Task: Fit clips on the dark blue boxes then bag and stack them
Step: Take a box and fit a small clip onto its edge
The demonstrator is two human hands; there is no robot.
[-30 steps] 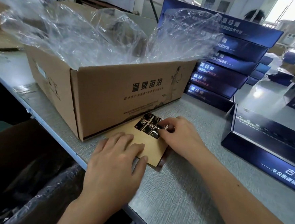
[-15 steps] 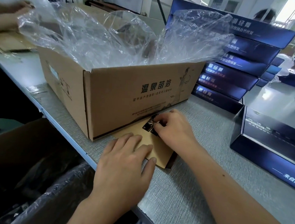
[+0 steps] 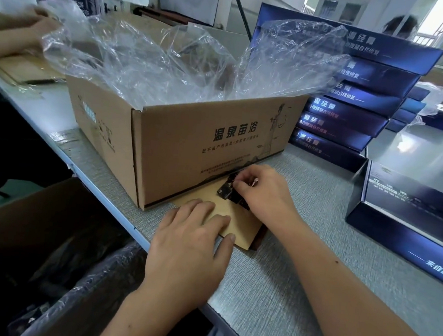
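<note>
While the left hand [image 3: 190, 247] lies flat on the card [image 3: 237, 222], right fingers [image 3: 242, 189] pinch a clip [image 3: 226, 190] — a loose pinch could drop it. Others might snag and scatter.

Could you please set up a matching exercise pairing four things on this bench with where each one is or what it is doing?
Things:
1. left hand
2. right hand
3. plastic bag
4. blue boxes

States:
A. stacked to the right of the carton
B. pinching the clips
C. lining the open carton
D. pressing flat on the tan card

Pairs: 1-D, 2-B, 3-C, 4-A
</note>
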